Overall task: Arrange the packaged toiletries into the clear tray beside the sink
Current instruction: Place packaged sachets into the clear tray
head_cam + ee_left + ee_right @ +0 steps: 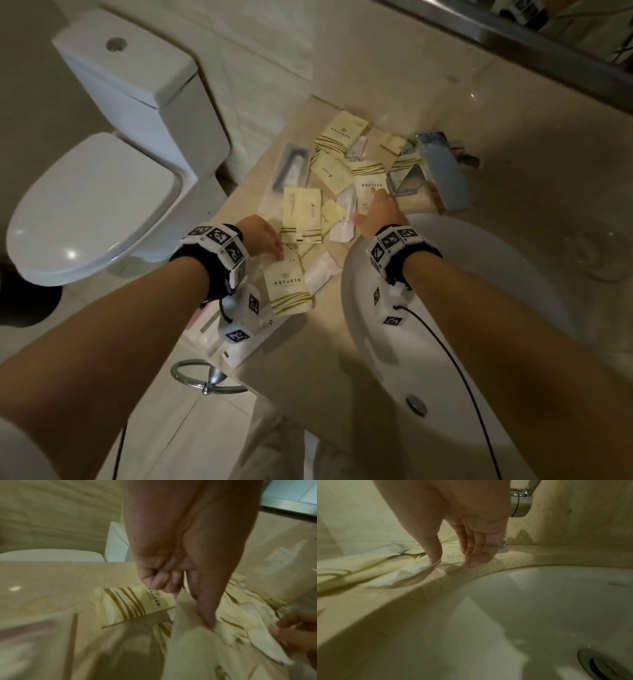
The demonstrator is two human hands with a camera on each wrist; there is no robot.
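Note:
Several pale yellow and white toiletry packets [301, 216] lie scattered over the beige counter between the toilet and the sink. The clear tray [286, 164] sits at the counter's far left edge, with something pale lying in it. My left hand [274, 248] hovers over the near packets; in the left wrist view my left hand [185, 604] pinches a pale yellow packet [192, 649] between thumb and curled fingers. My right hand [368, 209] reaches to the sink's rim, fingers fairly straight. In the right wrist view its thumb [435, 559] touches the corner of a white sachet [406, 574].
A white toilet [102, 205] stands left of the counter. The sink basin [462, 308] and chrome faucet [442, 164] are on the right, with a glass [603, 253] beyond. A chrome towel ring [205, 377] hangs below the counter's front edge.

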